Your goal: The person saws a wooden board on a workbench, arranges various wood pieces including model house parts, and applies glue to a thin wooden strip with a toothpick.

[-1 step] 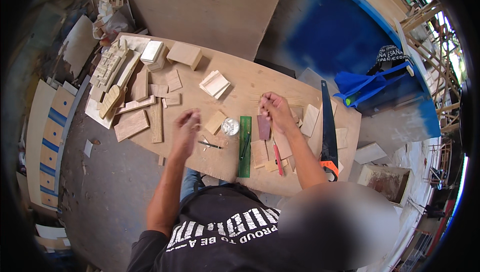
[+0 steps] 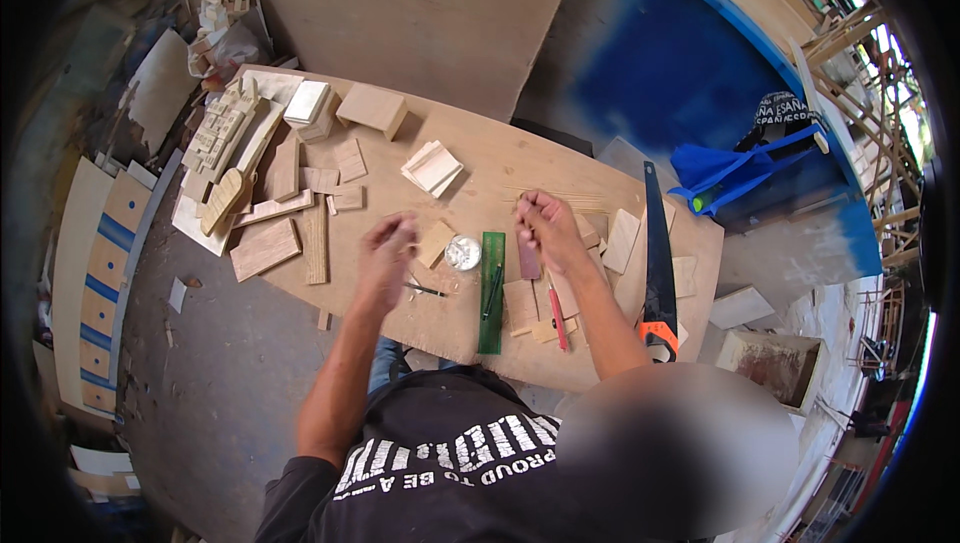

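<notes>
My left hand (image 2: 386, 255) is raised over the near part of the wooden table, its fingers curled together and slightly blurred. Anything held there is too small to make out. To its right, above a purplish wood piece (image 2: 528, 258), my right hand (image 2: 550, 227) pinches thumb and fingers together; what lies between them does not show clearly. Between the hands are a round tub of white stuff (image 2: 462, 253), a green ruler (image 2: 491, 318) with a dark pen-like tool on it, and a small wood block (image 2: 435, 242). A red-handled cutter (image 2: 557, 318) lies below my right hand.
A handsaw (image 2: 658, 253) with an orange handle lies at the right. Several thin sticks (image 2: 560, 197) are behind my right hand. Wooden blocks (image 2: 371, 109) and a carved wooden model (image 2: 218, 143) occupy the left end. A blue bag (image 2: 715, 171) is beyond the table.
My left hand has shifted slightly right, while my right hand has moved slightly left and down. The things on the table stay put.
</notes>
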{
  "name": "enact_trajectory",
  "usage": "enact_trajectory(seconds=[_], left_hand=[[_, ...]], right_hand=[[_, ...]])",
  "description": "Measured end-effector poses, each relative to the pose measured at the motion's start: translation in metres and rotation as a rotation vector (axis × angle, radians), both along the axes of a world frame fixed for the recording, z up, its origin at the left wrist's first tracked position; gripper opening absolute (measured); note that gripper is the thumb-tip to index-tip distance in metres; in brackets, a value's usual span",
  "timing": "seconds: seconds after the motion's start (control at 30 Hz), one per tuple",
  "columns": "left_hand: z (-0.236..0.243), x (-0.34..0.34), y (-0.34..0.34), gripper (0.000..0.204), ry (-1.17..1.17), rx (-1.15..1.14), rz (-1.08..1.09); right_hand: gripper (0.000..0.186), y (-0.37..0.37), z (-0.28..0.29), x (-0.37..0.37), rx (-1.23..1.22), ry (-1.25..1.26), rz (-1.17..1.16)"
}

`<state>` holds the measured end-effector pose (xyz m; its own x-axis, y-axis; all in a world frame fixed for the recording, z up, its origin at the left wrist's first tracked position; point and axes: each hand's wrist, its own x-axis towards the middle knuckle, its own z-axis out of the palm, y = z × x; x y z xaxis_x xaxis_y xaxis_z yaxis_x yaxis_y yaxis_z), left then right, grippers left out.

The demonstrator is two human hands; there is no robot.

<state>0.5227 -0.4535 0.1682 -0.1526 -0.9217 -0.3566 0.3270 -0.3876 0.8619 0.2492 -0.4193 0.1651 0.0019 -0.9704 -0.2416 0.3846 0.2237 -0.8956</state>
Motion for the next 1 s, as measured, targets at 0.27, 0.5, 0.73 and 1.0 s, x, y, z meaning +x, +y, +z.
enact_trajectory(seconds=[0.27, 0.5, 0.73, 1.0], left_hand=[[0.028, -0.064, 0.014, 0.021, 0.311, 0.134, -0.033], [0.016, -0.056, 0.019, 0.02, 0.296, 0.202, -0.18], [0.016, -0.056, 0.018, 0.014, 0.295, 0.19, -0.252], [0.006, -0.053, 0.013, 0.014, 0.223, 0.152, -0.176]], right_hand=[[0.013, 0.043, 0.019, 0.089, -0.056, -0.032, -0.139], [0.015, 0.057, 0.015, 0.104, -0.049, 0.229, -0.266], [0.018, 0.063, 0.014, 0.1, 0.015, 0.279, -0.327], [0.015, 0.058, 0.006, 0.089, -0.013, 0.329, -0.355]])
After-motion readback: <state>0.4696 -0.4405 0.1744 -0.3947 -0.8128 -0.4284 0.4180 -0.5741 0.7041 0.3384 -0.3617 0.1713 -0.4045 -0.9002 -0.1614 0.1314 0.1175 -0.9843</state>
